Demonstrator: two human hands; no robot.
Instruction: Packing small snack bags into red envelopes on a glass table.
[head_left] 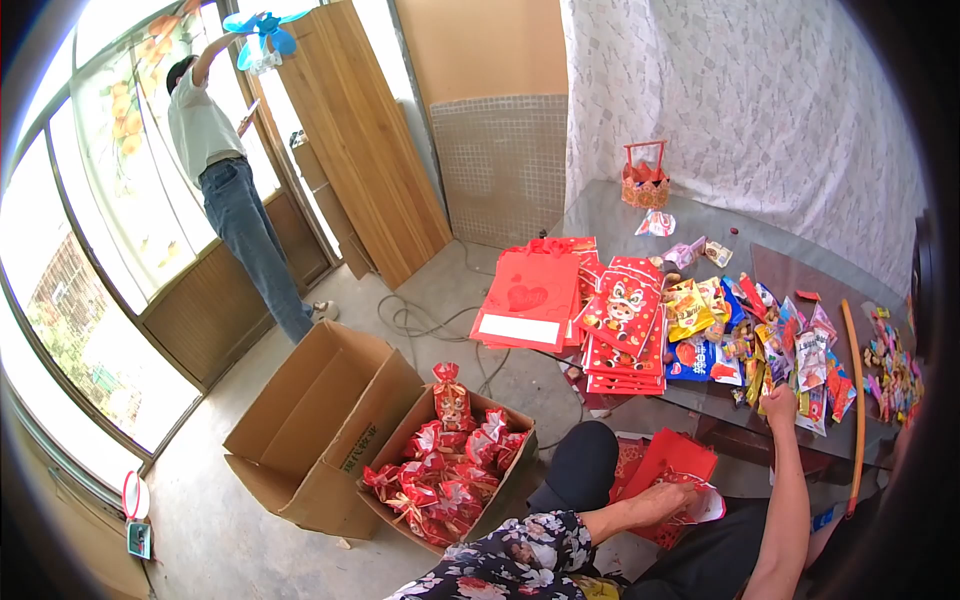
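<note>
In my lap, a red gift bag (pixel 672 462) with a white panel lies tilted, and my left hand (pixel 668 500) is closed on its near side. My right hand (pixel 780 404) reaches to the table's near edge, against a pile of mixed snack packets (pixel 760 340). Its fingers are pinched together; what they hold, if anything, is hidden. Left of the pile lie a yellow snack packet (pixel 688 310) and a blue one (pixel 695 362). Stacked flat beside them are red bags printed with a lion figure (pixel 625 305) and plain red gift bags (pixel 530 290).
A carton of filled, tied red bags (pixel 450 480) stands on the floor by an open cardboard box (pixel 320 420). A curved wooden stick (pixel 853 400) leans across the table's right. At the back sits a small red basket (pixel 645 185). Another person (pixel 225 160) stands by the door, touching a blue fan.
</note>
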